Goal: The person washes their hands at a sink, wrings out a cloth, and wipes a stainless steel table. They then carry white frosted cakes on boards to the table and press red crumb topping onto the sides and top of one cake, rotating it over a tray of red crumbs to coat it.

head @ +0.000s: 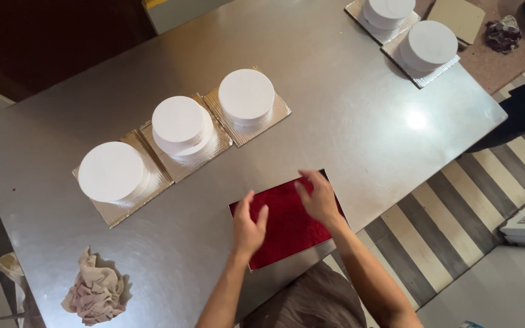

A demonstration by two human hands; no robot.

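**Both hands on a red square board at the near bench edge**

The left hand [248, 226] rests on the near left part of a red, glittery square board [287, 228], fingers spread and loose, its grip open with nothing clasped. The right hand [317, 195] lies over the far right part of the same board, fingers curled down onto the surface near its far corner; it presses or touches rather than clasps, so its grip is open too. The board lies flat at the near edge of the bench [335, 103], a brushed steel top with a dull shine.

Left of the hands, well apart, three white round discs, thick and smooth, sit in a slanting row: the near disc [112, 172], the middle disc [179, 123] and the far disc [246, 96], each on its own silver ribbed square board. At the far right corner two more white rounds [428, 44] stand on silver boards. A crumpled pale cloth [95, 293] lies at the near left corner. The floor [451, 218] beside the bench is striped grey and cream.
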